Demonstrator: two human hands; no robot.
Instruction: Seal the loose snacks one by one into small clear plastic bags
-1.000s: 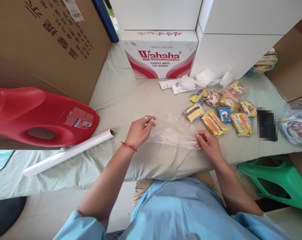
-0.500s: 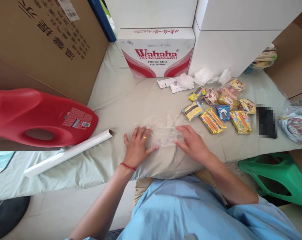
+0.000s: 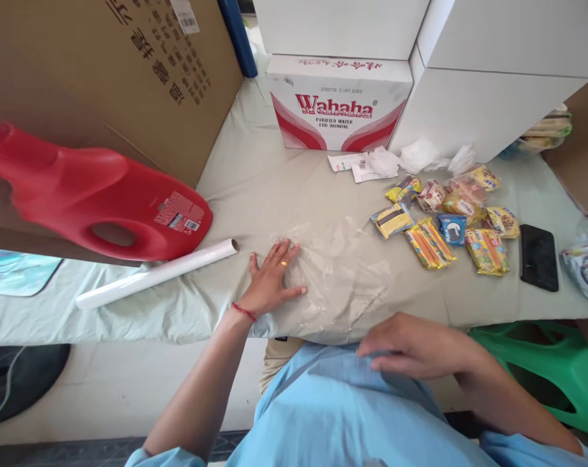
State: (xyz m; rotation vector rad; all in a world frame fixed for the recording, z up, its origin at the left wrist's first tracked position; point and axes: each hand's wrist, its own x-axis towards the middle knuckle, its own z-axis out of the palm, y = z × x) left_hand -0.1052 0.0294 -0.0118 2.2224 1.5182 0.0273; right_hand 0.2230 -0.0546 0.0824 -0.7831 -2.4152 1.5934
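A thin clear plastic sheet or bag (image 3: 342, 272) lies flattened and wrinkled on the cloth-covered table. My left hand (image 3: 271, 282) rests palm down at its left edge, fingers spread, with a yellow ring and a red cord at the wrist. Just past the table's front edge, in front of the blue shirt, hovers my right hand (image 3: 405, 344). Its fingers are loosely bent, the thumb apart from them, and nothing shows between them. Right of the sheet are several wrapped snacks, among them a yellow striped pack (image 3: 430, 243) and a small blue pack (image 3: 452, 228).
On the left lie a red jug (image 3: 142, 185) and a white roll (image 3: 162, 272). Behind stand a Wahaha carton (image 3: 342, 107) and a large brown box (image 3: 142, 84). A black phone (image 3: 539, 257) lies at the right, with a green stool (image 3: 556, 370) below the edge.
My right hand has left the plastic sheet and drawn back towards my body. The sheet now lies spread wider. My left hand stays at its left side. The view has shifted a little.
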